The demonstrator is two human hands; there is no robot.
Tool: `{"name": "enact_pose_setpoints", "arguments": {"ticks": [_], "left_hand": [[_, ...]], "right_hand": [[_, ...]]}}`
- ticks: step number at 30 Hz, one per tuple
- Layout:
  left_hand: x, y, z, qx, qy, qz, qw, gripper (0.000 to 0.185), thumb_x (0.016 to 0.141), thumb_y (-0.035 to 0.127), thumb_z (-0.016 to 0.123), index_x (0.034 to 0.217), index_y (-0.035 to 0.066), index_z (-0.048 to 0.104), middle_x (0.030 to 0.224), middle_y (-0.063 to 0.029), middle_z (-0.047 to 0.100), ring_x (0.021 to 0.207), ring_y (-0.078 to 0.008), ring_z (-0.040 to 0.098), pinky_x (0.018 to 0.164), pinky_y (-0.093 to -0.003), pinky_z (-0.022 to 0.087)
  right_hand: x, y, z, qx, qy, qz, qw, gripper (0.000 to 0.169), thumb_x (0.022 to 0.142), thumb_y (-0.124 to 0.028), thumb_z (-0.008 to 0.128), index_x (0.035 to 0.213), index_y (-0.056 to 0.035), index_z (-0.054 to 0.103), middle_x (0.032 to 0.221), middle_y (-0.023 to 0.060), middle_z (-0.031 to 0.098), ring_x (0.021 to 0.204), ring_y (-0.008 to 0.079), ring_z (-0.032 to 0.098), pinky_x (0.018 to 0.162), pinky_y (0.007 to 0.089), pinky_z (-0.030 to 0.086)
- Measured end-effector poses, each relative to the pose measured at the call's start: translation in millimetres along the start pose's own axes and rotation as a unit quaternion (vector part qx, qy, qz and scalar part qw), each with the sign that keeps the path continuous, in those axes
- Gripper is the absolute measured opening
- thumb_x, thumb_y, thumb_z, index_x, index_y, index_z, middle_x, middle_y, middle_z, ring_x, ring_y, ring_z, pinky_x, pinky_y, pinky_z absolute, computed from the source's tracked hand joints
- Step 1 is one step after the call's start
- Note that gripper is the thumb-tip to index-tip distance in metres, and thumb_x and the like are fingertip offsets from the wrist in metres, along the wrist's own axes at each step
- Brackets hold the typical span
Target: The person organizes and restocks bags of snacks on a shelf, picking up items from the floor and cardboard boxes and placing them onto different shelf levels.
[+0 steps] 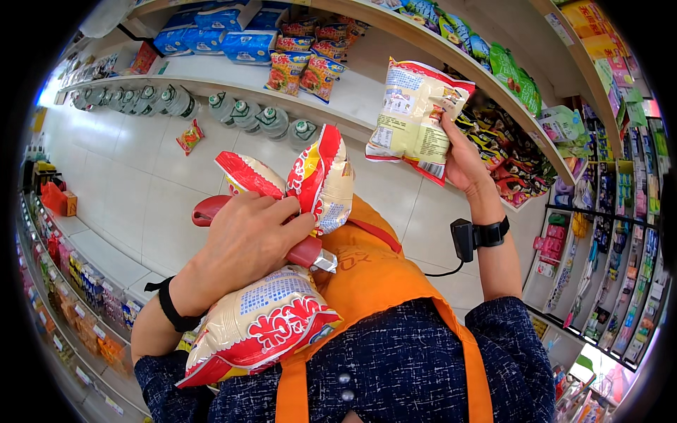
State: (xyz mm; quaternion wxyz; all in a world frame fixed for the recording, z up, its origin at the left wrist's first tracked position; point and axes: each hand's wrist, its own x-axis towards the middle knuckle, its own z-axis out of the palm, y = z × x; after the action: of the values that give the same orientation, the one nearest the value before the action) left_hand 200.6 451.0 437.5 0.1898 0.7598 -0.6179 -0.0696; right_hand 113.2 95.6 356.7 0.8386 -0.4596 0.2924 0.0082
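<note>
My left hand (253, 231) is closed on a dark red tool handle (209, 210) with a short metal end. Two red-and-cream snack bags stick up past its fingers: one on the left (253, 174) and one on the right (325, 185). A third puffed snack bag (275, 312) rests between my left forearm and my body. Raised at the shelf's edge, my right hand (465, 158) grips another snack bag (407, 111) by its side, with a panel of small print towards me. The ends of the bags under my left fingers are hidden.
Orange snack packets (304, 69) and blue tissue packs (248, 46) sit on the shelf (211, 71) ahead. Large clear water bottles (272, 122) line the floor under it. A small packet (190, 137) lies on the tiles. Dark wrapped snacks (508, 153) fill the right side.
</note>
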Motion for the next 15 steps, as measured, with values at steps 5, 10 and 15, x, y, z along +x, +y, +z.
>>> {"name": "enact_pose_setpoints", "arguments": {"ticks": [5, 10, 15], "left_hand": [[-0.3, -2.4, -0.3, -0.003, -0.004, 0.000, 1.000, 0.019, 0.072, 0.016, 0.066, 0.089, 0.009, 0.059, 0.080, -0.0046, 0.057, 0.071, -0.0225, 0.063, 0.063, -0.0373, 0.048], [0.2, -4.7, -1.6, -0.005, -0.013, -0.002, 1.000, 0.020, 0.072, 0.015, 0.067, 0.089, 0.009, 0.059, 0.080, -0.0049, 0.057, 0.072, -0.0228, 0.063, 0.063, -0.0373, 0.048], [1.8, -7.8, -2.9, -0.011, -0.016, 0.001, 1.000, 0.021, 0.072, 0.016, 0.067, 0.090, 0.009, 0.060, 0.082, -0.0048, 0.057, 0.073, -0.0225, 0.063, 0.064, -0.0377, 0.048]], "right_hand": [[1.8, 0.3, 1.5, -0.010, -0.005, -0.003, 1.000, 0.051, 0.104, -0.036, 0.045, 0.141, -0.0012, 0.040, 0.139, 0.0130, 0.051, 0.122, 0.0246, 0.056, 0.101, 0.0425, 0.050], [6.6, 2.3, -2.5, 0.001, -0.009, 0.004, 1.000, 0.051, 0.104, -0.037, 0.044, 0.141, -0.0012, 0.040, 0.139, 0.0132, 0.051, 0.122, 0.0251, 0.057, 0.101, 0.0426, 0.050], [10.0, 5.4, -3.9, 0.021, 0.011, 0.020, 1.000, 0.046, 0.104, -0.033, 0.046, 0.138, -0.0019, 0.044, 0.135, 0.0117, 0.054, 0.119, 0.0221, 0.058, 0.099, 0.0396, 0.051]]}}
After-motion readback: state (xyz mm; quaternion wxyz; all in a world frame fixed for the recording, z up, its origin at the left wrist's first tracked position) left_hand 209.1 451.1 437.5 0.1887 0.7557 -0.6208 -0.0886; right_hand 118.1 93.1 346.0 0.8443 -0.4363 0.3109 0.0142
